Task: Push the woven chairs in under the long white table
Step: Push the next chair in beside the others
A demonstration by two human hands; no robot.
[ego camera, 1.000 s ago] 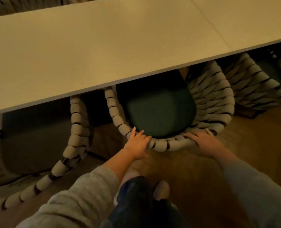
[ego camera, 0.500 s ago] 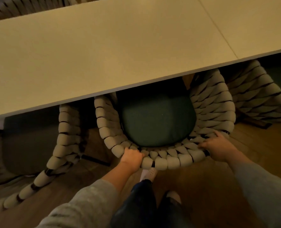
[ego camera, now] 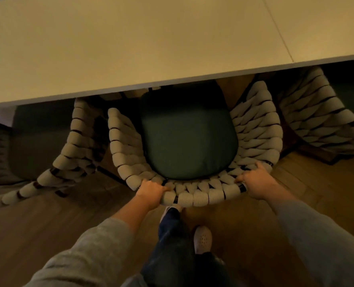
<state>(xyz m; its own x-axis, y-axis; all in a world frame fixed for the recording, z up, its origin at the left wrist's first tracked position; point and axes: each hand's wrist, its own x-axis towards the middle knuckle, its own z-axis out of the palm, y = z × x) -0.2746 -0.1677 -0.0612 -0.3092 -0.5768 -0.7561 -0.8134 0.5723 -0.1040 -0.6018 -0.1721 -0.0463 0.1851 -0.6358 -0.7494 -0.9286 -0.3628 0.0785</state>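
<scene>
Two bare hands on the curved back rim of the middle woven chair [ego camera: 257,129]. Left hand [ego camera: 151,190] at about 7 o'clock of that rim, fingers curled over the thick cream rope coils, gripping them. Right hand [ego camera: 255,183] at about 5 o'clock, thumb on top of the weave, fingers wrapped round the outer edge beside a dark strip of frame, likewise gripping.

Dark green seat cushion [ego camera: 188,141] inside the woven bowl, far end at 12 o'clock tucked beneath the edge of the long white table [ego camera: 130,42]; near half of the cushion and the whole back rim out from under the tabletop. Thin seam [ego camera: 277,32] across the tabletop toward 1 o'clock.

Second woven chair [ego camera: 76,141] at 9 o'clock of the held one, close beside it, front under the table, rope rim trailing toward 8 o'clock. Third woven chair [ego camera: 315,119] at 2 o'clock, partly beneath the table edge, just beside the held chair's arm; touching or not, cannot tell.

Grey sleeves [ego camera: 93,251] on both arms, the left pushed back above the wrist. Dark trousers [ego camera: 172,245] at 6 o'clock, one pale perforated shoe [ego camera: 202,239] flat on the wooden floor [ego camera: 47,224], the other shoe's toe [ego camera: 171,209] just under the back rim.
</scene>
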